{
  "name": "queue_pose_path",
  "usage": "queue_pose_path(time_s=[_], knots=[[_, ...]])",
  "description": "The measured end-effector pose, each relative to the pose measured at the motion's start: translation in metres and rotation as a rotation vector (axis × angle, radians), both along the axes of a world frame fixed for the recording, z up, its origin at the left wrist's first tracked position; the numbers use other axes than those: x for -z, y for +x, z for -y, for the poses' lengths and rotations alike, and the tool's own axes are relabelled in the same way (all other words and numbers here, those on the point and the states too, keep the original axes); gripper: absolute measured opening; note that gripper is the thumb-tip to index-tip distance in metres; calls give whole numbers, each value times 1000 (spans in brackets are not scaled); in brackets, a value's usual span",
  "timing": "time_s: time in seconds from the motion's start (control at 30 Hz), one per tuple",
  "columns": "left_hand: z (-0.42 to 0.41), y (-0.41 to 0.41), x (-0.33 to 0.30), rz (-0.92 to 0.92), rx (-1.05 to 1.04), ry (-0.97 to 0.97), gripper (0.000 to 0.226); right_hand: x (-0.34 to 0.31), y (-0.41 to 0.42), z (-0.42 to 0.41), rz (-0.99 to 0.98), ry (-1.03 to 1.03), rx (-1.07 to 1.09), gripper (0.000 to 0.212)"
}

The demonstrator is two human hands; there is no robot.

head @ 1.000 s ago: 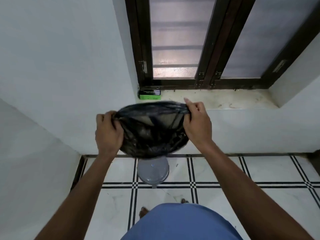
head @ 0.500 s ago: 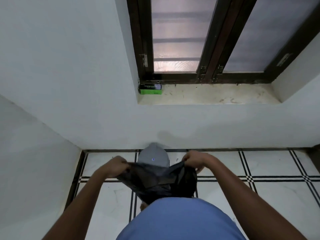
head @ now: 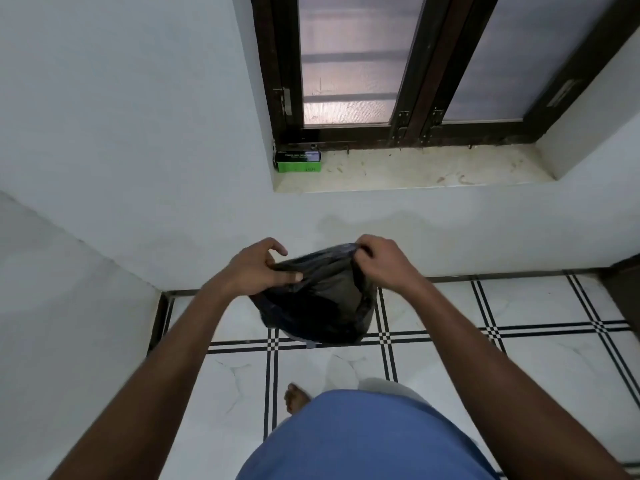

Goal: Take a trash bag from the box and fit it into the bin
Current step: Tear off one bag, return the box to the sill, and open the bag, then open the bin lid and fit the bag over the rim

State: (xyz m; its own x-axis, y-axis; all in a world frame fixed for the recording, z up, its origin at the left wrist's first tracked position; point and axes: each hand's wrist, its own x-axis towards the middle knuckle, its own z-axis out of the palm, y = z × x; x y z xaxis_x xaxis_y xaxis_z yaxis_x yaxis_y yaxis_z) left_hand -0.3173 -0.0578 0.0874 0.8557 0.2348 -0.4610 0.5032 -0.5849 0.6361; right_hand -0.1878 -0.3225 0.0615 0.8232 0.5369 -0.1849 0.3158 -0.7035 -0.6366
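Observation:
A black trash bag (head: 322,303) hangs bunched between my hands above the floor by the wall. My left hand (head: 258,268) pinches its left edge with thumb and fingers. My right hand (head: 382,259) grips the top right edge, fingers curled round the plastic. The grey bin is almost wholly hidden under the bag; only a sliver of its base (head: 306,341) shows at the bag's lower edge. The green and black bag box (head: 298,161) lies on the window sill at its left end, far from both hands.
White walls meet in a corner at left. The marble window sill (head: 433,168) sits under a dark-framed window. White floor tiles carry black line patterns (head: 384,336). My bare foot (head: 296,398) and blue garment are below. A dark door edge (head: 627,289) is at right.
The bag dropped from chest height down toward the floor and then came up over the bin, which it now covers. Both hands kept hold of its edges and the camera tilted.

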Motion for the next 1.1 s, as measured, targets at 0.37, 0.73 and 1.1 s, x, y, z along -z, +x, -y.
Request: queue_pose_path(time_s=[0.37, 0.73, 1.1], knots=[[35, -11, 1, -71, -407, -795, 31, -28, 11, 62, -249, 143, 241, 33], [96, -32, 22, -51, -406, -982, 26, -14, -21, 105, -485, 343, 253, 53], [107, -38, 45, -94, -421, -957, 37, 31, -19, 127, -245, 230, 404, 36]])
